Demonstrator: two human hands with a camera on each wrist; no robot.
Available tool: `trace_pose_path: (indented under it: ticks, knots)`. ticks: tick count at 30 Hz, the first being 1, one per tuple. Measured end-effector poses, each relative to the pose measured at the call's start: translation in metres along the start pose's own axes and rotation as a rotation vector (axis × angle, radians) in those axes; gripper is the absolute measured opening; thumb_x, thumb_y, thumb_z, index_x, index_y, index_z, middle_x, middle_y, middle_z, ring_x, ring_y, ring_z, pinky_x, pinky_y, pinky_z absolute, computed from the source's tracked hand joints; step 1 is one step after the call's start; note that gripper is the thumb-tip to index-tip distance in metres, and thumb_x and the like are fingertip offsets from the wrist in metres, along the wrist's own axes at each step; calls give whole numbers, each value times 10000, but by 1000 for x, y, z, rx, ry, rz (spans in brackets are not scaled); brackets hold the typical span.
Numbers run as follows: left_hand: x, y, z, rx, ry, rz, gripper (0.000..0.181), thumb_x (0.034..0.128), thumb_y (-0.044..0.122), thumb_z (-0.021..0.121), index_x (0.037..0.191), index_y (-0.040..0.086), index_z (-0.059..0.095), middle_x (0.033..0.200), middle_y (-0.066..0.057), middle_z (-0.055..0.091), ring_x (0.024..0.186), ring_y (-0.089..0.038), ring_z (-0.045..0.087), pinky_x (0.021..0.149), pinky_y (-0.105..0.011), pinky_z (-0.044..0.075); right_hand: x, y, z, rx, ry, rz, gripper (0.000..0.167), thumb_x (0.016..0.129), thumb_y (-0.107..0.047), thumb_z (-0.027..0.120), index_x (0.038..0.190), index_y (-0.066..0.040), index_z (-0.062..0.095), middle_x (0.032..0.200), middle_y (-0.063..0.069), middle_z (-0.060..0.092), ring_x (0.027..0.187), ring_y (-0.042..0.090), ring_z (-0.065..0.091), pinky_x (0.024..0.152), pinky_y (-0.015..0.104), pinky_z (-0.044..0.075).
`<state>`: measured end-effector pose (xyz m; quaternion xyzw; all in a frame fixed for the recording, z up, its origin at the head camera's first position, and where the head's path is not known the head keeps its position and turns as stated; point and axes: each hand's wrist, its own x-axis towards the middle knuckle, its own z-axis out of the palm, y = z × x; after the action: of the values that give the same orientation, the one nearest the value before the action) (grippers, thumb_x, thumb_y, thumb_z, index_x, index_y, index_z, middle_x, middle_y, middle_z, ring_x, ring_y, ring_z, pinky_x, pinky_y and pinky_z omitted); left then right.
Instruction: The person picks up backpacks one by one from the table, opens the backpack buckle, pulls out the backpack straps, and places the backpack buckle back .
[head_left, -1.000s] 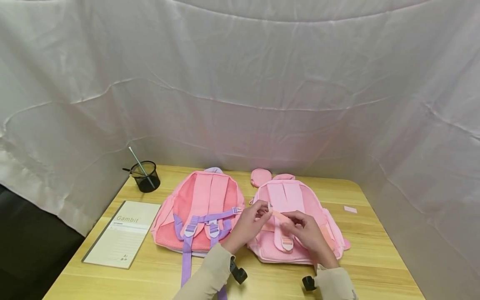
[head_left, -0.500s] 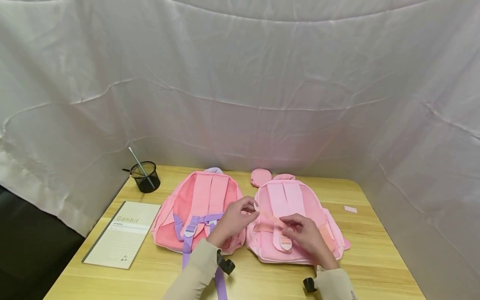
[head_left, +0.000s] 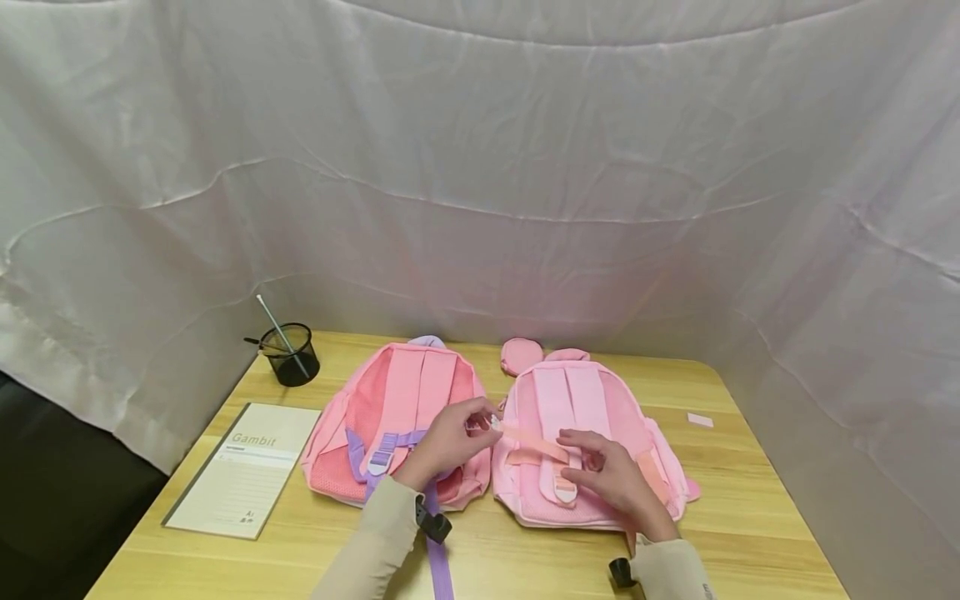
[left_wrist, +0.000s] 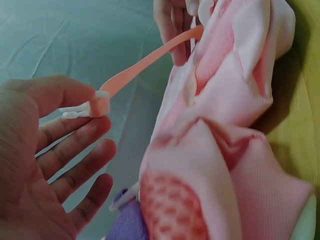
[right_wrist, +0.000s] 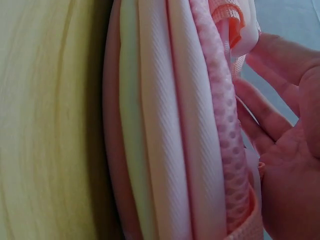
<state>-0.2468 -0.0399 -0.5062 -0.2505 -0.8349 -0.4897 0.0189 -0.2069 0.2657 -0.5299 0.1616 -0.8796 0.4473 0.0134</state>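
Observation:
Between thumb and index finger, my left hand [head_left: 453, 437] pinches a white buckle [left_wrist: 100, 104] with prongs, at the end of an orange strap [head_left: 534, 442]. Its other fingers are spread. The strap stretches rightward over the back of a light pink backpack [head_left: 626, 400]. My right hand [head_left: 615, 475] is over that backpack's lower part, thumb and fingers apart, close to the orange strap and a white strap adjuster [head_left: 565, 490]. In the right wrist view a fingertip is at the adjuster's edge; whether it touches is unclear. Under the left hand lies a coral pink backpack [head_left: 397, 383] with purple straps [head_left: 437, 550].
A notebook [head_left: 243, 467] lies at the left of the wooden table [head_left: 750, 500]. Behind it stands a black mesh pen cup [head_left: 292, 367]. A round pink pouch [head_left: 521, 356] is at the back, and a small pink card [head_left: 701, 420] lies at the right.
My left hand has moved left and slightly down with the buckle, drawing the orange strap out across the backpack. The right hand stays nearly in place, its thumb and fingers now further apart.

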Motion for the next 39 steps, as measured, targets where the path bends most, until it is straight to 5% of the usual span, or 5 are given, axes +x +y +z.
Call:
trace_pose_path:
  ticks: [3, 10, 23, 39]
  knots:
    - [-1, -4, -2, 16, -7, -2, 224, 922, 205, 773, 1123, 118, 729, 930, 37, 702, 892, -161, 656, 829, -380, 559, 0, -1, 0, -22, -10, 14, 439, 845, -275, 863, 1261, -205, 743, 1420, 25, 656, 1365, 321, 552, 1139, 345, 386]
    - [-2, -13, -4, 63, -25, -1, 240, 941, 210, 762, 1162, 119, 730, 984, 21, 673, 935, -182, 650, 867, -389, 541, 1, -3, -1, -15, -18, 33, 451, 847, -270, 862, 1271, -178, 739, 1431, 34, 648, 1376, 330, 539, 1113, 214, 359]
    - [-2, -25, -2, 36, -16, -7, 207, 945, 166, 756, 1145, 128, 719, 929, 31, 655, 881, -133, 596, 848, -359, 522, 7, -1, -1, -31, -39, 82, 464, 844, -292, 864, 1283, -221, 733, 1444, -20, 637, 1418, 289, 511, 1186, 500, 338]
    - [-4, -40, 8, 44, -26, -5, 244, 871, 87, 784, 1099, 156, 730, 949, 34, 637, 891, -109, 583, 836, -282, 490, 3, 2, 1, -25, -42, 111, 464, 836, -296, 868, 1271, -196, 740, 1438, -22, 642, 1422, 309, 505, 1198, 559, 300]
